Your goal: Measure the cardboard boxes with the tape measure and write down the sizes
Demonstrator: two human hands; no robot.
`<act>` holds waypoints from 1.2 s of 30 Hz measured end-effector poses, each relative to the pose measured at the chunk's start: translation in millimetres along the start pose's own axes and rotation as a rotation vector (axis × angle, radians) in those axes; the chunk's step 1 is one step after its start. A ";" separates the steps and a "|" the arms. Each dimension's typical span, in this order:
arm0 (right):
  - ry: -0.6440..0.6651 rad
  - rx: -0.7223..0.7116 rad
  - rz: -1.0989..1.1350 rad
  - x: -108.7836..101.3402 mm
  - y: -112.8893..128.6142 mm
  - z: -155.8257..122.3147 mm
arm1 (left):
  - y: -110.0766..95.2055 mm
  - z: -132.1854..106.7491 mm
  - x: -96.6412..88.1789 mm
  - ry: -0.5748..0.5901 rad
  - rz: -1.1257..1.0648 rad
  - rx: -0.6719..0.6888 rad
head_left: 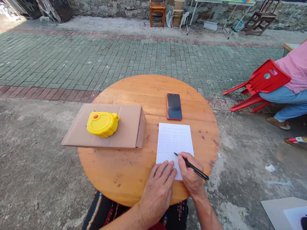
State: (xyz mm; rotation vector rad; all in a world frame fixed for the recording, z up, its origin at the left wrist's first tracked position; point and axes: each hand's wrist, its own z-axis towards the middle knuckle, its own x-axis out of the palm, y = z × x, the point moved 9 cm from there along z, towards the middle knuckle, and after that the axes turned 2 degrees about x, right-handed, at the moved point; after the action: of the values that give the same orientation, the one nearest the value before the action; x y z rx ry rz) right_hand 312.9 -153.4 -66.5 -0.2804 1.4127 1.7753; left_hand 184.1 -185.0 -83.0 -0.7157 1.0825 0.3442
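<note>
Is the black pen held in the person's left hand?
No, the right hand holds the black pen, while the left hand rests partly on the sheet of paper with handwriting.

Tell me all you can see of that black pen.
The black pen is slim and looks plastic. It slants through the right hand, gripped near its pointed tip, its back end sticking out beyond. The tip is by the lowest line of writing on the white sheet; whether it touches is unclear.

Daylit greenish brick paving (pixel 72 57) before a rough stone wall (pixel 115 9), red plastic chair (pixel 261 80) at right.
</note>
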 end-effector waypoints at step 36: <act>-0.016 -0.008 0.026 -4.9 0.1 -2.1 | 0.4 1.0 -2.4 -0.004 -0.023 -0.012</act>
State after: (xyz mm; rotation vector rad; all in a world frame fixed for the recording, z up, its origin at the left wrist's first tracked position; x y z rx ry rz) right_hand 315.2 -157.5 -64.1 -0.2525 1.4047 1.8009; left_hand 183.5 -183.8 -80.7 -0.7369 1.0690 0.3325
